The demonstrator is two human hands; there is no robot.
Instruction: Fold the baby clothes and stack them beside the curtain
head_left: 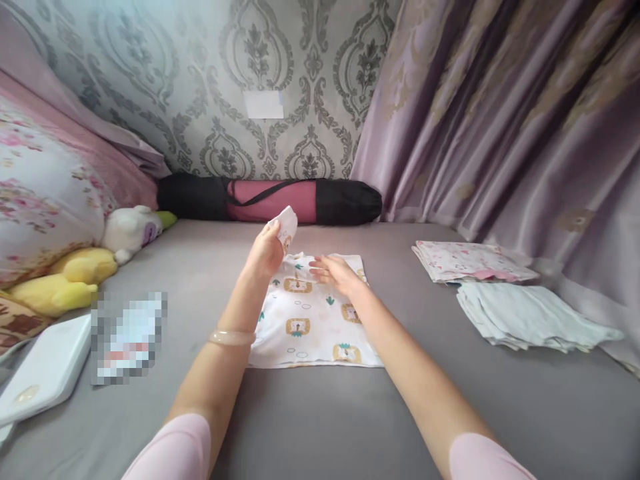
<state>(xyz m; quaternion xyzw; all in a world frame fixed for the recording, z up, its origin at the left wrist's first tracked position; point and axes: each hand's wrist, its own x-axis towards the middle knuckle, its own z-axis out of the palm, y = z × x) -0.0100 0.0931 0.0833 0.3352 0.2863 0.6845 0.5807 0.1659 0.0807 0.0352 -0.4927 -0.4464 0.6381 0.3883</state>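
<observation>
A white cloth garment (pixel 310 340) printed with yellow lion faces and green leaves lies flat on the grey sheet in front of me. My left hand (pixel 267 250) grips a raised piece of it, perhaps a sleeve (pixel 286 223), lifted above its far left corner. Over the upper right part of the garment is my right hand (pixel 334 272), fingers stretched out and apart, holding nothing. Whether those fingers touch the fabric I cannot tell. A pale bangle (pixel 233 338) circles my left forearm.
Folded pink-patterned cloth (pixel 470 260) and a stack of pale green cloth (pixel 530 317) lie at the right. Against the wall rests a long black and dark pink bag (pixel 280 200). Plush toys (pixel 65 280), a white device (pixel 47 367) and a blurred packet (pixel 130 340) are on the left.
</observation>
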